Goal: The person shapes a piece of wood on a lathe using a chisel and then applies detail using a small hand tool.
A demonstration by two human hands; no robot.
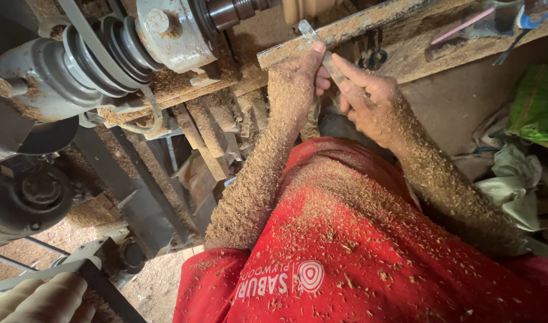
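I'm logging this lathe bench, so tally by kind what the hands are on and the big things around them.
Hands: 2, left hand, right hand
Metal chisel, held by both: 1
Wooden tool rest: 1
Grey lathe headstock: 1
Stepped belt pulley: 1
Green bag: 1
Total: 7

One printed label is visible: a white logo (283,280) on the chest of the red shirt, well below both grips and nearer the viewer. It consists of white lettering beside a round white emblem with concentric rings, and is partly dusted with sawdust.

One package-like item is visible: a crumpled green bag (537,104) at the right edge, well to the right of the right grip (370,101). Its markings cannot be made out.

No signs or screens are visible.
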